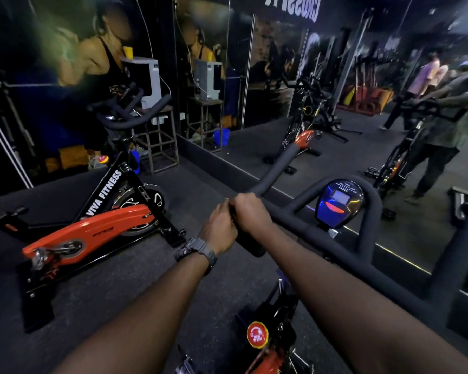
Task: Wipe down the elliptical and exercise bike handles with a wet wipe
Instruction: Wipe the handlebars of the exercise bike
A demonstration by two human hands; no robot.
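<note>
Right hand [250,211]: fingers curled over the near bike's black foam handlebar [322,233], gripping it close to the left end of the bar. Left hand [220,228]: touching the right hand from the left, fingers curled in toward the same bar end; whether it holds a wipe cannot be told, no wipe is visible. Dark wristwatch [197,251] on the left wrist.

Handlebar: matte black padding, one horn angling up and away from the hands, a loop section curving round a blue console [338,203] with a small screen. Below the forearms, a red round stop knob [257,334] on the bike's frame.

Floor [119,292]: dark rubber matting. To the left, well apart, a second spin bike [92,225], black frame lettered "VIVA FITNESS", orange guard, black handlebars of its own. Behind it, a metal stool frame [157,147] and a grey appliance.

Far wall: mirror panels [254,76] along the floor edge, reflecting bikes, a blue bucket and a standing person. Dark mural at upper left. Room dim.
</note>
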